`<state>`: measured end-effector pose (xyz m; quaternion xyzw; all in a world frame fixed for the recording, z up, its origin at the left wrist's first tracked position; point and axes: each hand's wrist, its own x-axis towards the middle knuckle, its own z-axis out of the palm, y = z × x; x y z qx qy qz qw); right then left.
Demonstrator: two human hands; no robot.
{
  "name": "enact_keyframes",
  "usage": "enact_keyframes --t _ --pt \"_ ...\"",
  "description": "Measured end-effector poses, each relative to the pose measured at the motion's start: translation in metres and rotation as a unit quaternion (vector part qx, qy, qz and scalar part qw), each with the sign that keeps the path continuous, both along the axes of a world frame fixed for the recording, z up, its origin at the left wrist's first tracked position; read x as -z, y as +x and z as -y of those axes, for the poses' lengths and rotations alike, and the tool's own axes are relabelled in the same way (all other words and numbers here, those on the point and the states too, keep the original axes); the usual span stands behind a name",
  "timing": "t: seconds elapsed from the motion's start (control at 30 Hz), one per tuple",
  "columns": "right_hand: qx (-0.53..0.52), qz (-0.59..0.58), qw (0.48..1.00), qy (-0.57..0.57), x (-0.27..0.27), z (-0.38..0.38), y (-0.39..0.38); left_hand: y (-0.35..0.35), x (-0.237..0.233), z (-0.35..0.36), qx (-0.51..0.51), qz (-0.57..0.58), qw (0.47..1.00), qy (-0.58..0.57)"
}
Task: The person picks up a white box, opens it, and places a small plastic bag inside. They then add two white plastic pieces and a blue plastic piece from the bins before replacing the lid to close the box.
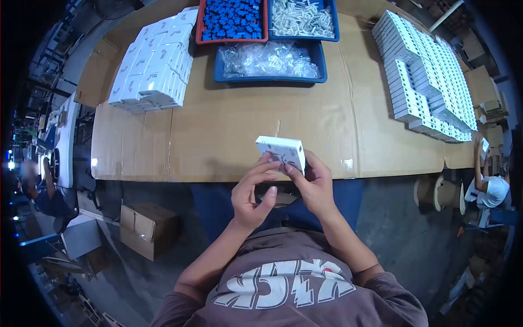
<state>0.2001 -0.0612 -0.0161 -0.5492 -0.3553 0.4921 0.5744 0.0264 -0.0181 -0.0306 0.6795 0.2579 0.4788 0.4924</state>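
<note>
Both forearms are brought forward from the body and angled inward, so that the hands meet just above the near edge of the counter [218, 125]. By the right hand [317, 188], a flat white printed carton [280, 150] is gripped at its right end, the thumb pressed on the printed face and the fingers wrapped behind. By the left hand [253, 199], the lower left of that face is touched with the fingertips; its thumb is held apart, and the palm is left partly open. The carton is tilted, its printed face turned toward the body and its narrow blank edge turned upward and away. Its longer visible edge is run left to right, dipped slightly at the right; its lower part is covered by fingers.

Beyond, clear plastic bags [267, 61] are heaped in a blue tray [272, 79]. Behind it, small blue parts [231, 19] are held in a red tray [231, 41], and slender white pieces [302, 19] in a second blue tray [305, 38] at its right. White cartons are stacked at far left [155, 60] and far right [430, 76].
</note>
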Motion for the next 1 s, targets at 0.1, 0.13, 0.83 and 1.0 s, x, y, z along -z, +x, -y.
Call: enact_keyframes --t 0.1,0.13,0.83,1.0 --pt "0.022 0.020 0.994 0.108 -0.006 -0.004 0.004 0.003 0.002 0.002 -0.056 0.060 0.995 -0.059" --pt "0.021 0.041 0.988 0.148 -0.006 -0.005 0.006 0.003 0.003 0.003 -0.055 0.063 0.992 -0.098" --pt "0.051 0.271 0.952 0.135 -0.006 0.000 0.017 0.012 0.000 -0.027 0.176 0.145 0.663 -0.713" --pt "0.080 0.207 0.968 0.119 0.000 0.001 0.013 0.024 -0.005 -0.019 0.188 0.170 0.641 -0.724"
